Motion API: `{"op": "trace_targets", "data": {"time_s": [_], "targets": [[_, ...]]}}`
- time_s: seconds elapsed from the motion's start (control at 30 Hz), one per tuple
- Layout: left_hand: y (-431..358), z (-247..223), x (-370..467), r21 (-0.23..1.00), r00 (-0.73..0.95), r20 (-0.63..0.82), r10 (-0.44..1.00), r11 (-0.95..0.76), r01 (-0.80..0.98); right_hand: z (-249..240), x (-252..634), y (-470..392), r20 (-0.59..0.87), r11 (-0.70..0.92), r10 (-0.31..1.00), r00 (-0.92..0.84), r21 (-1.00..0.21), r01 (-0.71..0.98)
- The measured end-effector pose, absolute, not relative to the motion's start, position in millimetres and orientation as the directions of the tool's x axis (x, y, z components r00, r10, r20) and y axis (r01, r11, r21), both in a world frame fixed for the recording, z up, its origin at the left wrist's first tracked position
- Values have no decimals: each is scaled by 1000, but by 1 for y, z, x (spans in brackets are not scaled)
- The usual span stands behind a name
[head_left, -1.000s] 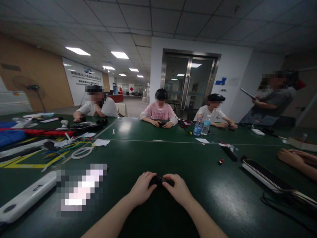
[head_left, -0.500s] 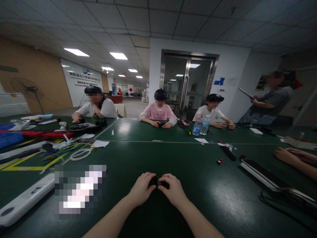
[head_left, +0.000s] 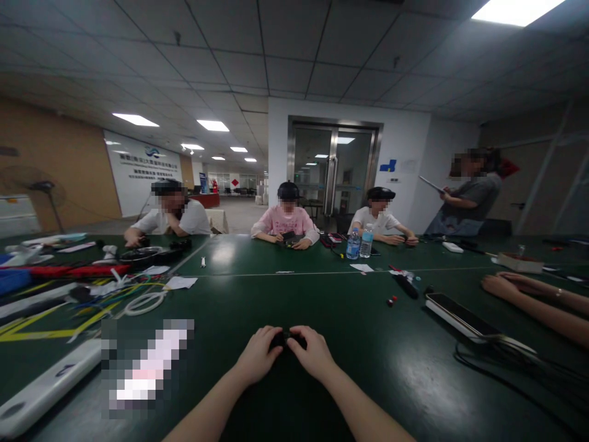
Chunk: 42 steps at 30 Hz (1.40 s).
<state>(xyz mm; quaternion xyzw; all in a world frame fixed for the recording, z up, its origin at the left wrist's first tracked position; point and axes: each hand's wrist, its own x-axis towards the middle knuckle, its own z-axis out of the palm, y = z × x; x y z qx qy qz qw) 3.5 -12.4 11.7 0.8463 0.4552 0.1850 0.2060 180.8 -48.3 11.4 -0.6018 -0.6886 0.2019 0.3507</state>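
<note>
A small black object [head_left: 286, 336], too dark to make out in detail, is held between both hands just above or on the green table [head_left: 221, 356]. My left hand [head_left: 259, 355] has its fingers curled round the left end of it. On the other end, my right hand [head_left: 314, 352] is closed, with thumb and fingertips near those of the left. The fingers cover most of the object, so its shape is hidden.
At the left lie a white bar-shaped device [head_left: 50, 383], a pixelated item [head_left: 150, 368] and a coiled white cable [head_left: 145, 302]. On the right are a phone on a white block [head_left: 464, 316], black cables [head_left: 501, 374] and another person's hands [head_left: 506, 285]. Bottles [head_left: 359, 242] stand farther back.
The view has tilted up and swung slightly right. Both hands keep their hold on the black object. Across the table, the person in pink has lifted a dark item.
</note>
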Motion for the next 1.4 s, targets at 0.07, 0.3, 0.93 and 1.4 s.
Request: {"op": "trace_targets", "data": {"time_s": [0.07, 0.3, 0.93, 1.4], "targets": [[-12, 11, 3, 508, 517, 142, 844, -511, 694, 11, 181, -48, 251, 202, 967, -32, -690, 695], [-18, 11, 4, 468, 515, 177, 839, -532, 706, 11, 180, -53, 250, 203, 968, -25, -718, 666], [-17, 11, 9, 368, 511, 155, 845, -530, 764, 13, 180, -50, 183, 145, 983, -21, -701, 699], [-20, 15, 8, 405, 489, 81, 868, -477, 780, 23, 178, -58, 130, 104, 991, -12, -732, 673]]}}
